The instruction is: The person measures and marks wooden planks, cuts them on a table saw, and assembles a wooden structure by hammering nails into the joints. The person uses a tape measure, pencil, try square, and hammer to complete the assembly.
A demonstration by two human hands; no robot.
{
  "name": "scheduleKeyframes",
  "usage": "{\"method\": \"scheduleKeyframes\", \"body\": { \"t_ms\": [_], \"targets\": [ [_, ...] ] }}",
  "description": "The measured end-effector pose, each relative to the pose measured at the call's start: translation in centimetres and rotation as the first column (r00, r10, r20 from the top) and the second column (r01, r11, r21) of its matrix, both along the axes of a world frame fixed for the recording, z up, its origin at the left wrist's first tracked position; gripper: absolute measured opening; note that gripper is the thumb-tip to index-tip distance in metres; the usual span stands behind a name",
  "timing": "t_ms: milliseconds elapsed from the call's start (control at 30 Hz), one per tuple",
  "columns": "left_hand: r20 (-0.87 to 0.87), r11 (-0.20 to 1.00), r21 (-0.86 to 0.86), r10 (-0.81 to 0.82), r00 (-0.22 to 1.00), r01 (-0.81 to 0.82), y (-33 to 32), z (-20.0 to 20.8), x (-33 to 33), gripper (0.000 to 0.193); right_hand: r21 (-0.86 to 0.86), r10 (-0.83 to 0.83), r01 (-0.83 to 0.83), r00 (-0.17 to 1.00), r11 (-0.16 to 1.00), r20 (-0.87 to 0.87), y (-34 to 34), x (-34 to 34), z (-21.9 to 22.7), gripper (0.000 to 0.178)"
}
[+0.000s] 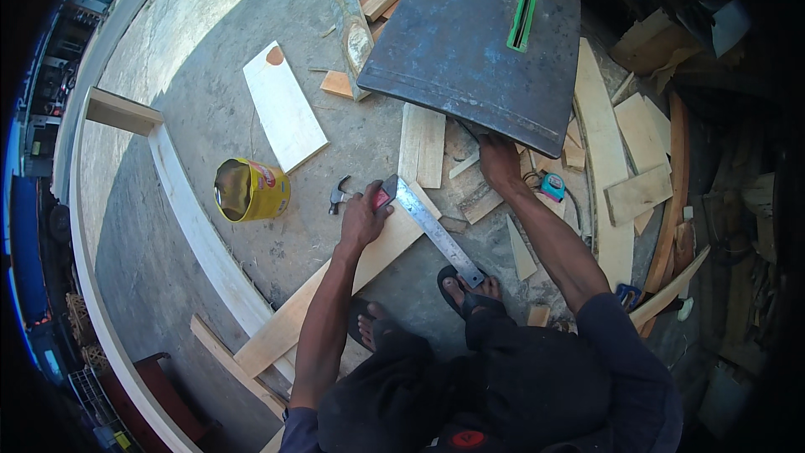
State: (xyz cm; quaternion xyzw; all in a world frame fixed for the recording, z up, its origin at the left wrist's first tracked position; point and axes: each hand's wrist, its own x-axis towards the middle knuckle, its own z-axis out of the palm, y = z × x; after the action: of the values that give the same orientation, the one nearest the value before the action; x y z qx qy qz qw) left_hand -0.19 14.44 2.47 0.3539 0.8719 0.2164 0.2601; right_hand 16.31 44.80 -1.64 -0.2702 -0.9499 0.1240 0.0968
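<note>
My left hand [364, 220] is closed around the dark and red stock of a try square [438, 233]. Its metal blade slants down to the right, over a pale plank [335, 289] and toward my foot. My right hand [500, 163] reaches to the near edge of a dark metal saw table [453, 42], which has a green-rimmed slot. The fingers of that hand are hidden at the table's edge, so I cannot see what they hold. Just left of my left hand, a claw hammer [337, 195] lies on the floor.
A yellow tin [251, 190] stands at the left, near a white board [285, 107]. A long pale wooden frame [197, 210] curves along the left side. A turquoise tape measure [551, 185] lies right of my right hand, among several offcuts and planks [605, 168].
</note>
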Motion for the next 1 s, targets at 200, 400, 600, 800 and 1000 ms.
{"method": "scheduleKeyframes", "body": {
  "t_ms": [200,400,600,800,1000],
  "targets": [
    [-0.039,0.991,-0.007,0.13,0.991,-0.13,0.3,-1.1,1.8,0.064,-0.25,-0.116,0.09,0.989,0.964,-0.092,-4.0,2.1,4.6,0.022],
    [-0.008,0.986,0.077,0.15,0.989,-0.149,0.6,-2.9,2.1,0.061,-0.69,-0.131,0.059,0.99,0.721,-0.052,-8.7,4.6,6.6,0.036],
    [-0.139,0.996,-0.01,0.092,0.986,-0.094,0.9,-1.3,3.9,0.091,-0.895,-0.143,0.085,0.989,0.437,0.024,-8.0,4.6,7.0,0.042],
    [-0.113,0.99,-0.099,0.09,0.99,-0.101,1.2,-0.3,4.9,0.113,-0.853,-0.024,-0.358,0.918,0.379,-0.396,-8.5,3.6,7.6,0.039],
    [-0.104,0.99,-0.064,0.117,0.988,-0.124,1.2,-0.2,4.8,0.107,-0.864,-0.188,0.058,0.981,0.5,-0.043,-9.5,1.8,6.9,0.038]
  ]
}}
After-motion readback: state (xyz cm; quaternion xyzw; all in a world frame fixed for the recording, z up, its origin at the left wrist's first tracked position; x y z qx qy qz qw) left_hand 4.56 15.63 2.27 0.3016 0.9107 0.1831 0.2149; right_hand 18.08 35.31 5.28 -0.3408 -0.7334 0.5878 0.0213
